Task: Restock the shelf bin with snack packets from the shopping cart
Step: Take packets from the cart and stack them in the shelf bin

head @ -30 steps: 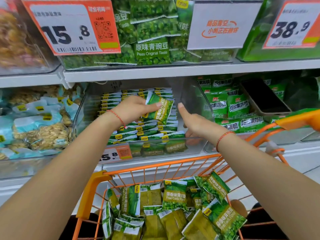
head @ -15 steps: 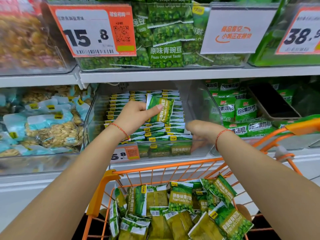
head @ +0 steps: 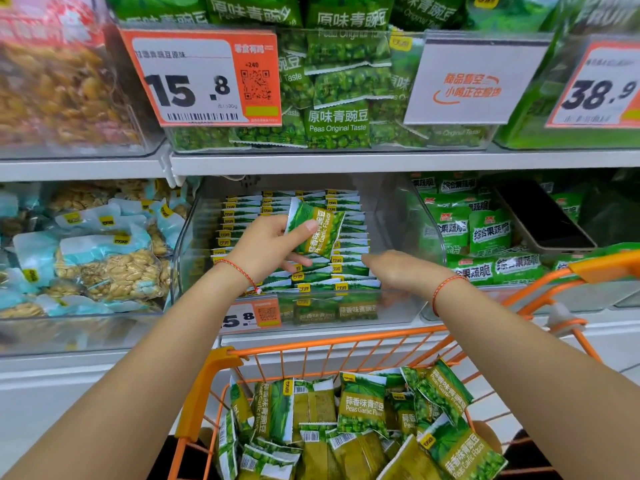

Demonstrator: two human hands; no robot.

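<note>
My left hand (head: 268,247) grips one green garlic pea packet (head: 317,230), tilted, above the rows of packets standing in the clear shelf bin (head: 398,306). My right hand (head: 398,271) lies palm down with straight fingers on the front rows of stacked packets (head: 346,268), holding nothing. Below, the orange shopping cart (head: 214,393) holds several loose garlic pea packets (head: 362,403).
To the left is a bin of blue nut packets (head: 104,265), to the right a bin of green veggie crisp packets (head: 485,233). The upper shelf (head: 346,161) carries original pea packets and price tags (head: 194,81). The cart handle (head: 609,268) is at right.
The view has come closer to the shelf. My right hand turned palm down and lowered onto the front rows. My left hand keeps the packet over the bin, slightly tilted.
</note>
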